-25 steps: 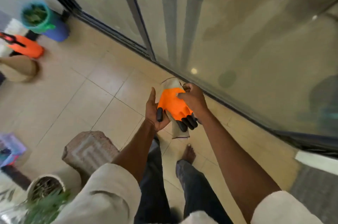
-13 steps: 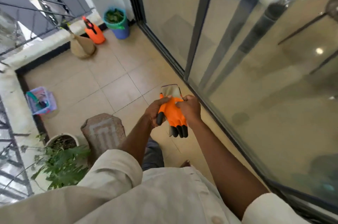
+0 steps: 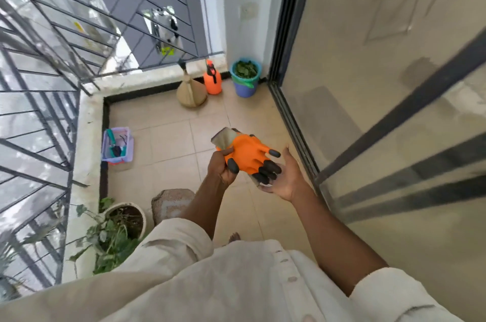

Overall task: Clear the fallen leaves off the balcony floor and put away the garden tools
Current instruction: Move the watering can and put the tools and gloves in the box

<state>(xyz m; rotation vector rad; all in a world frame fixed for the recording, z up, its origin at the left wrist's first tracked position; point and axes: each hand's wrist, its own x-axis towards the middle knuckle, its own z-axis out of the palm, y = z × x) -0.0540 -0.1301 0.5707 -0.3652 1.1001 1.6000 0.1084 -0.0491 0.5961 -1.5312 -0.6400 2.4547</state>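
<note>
I hold orange garden gloves with black fingertips and beige cuffs at chest height over the balcony floor. My left hand grips them near the cuff end. Just right of them, my right hand is open, palm up, under the black fingertips and touching them. A lilac basket with small garden tools stands on the floor by the left parapet. In the far corner a blue bucket with a green liner is full of leaves.
An orange sprayer bottle and a broom head stand beside the bucket. A potted plant and a stone block sit near my feet. Glass sliding doors run along the right, railings along the left.
My head has lifted, bringing the far corner and railings into view. My right hand has let go of the gloves and opened beneath them; the gloves have swung round with their fingertips to the right.
</note>
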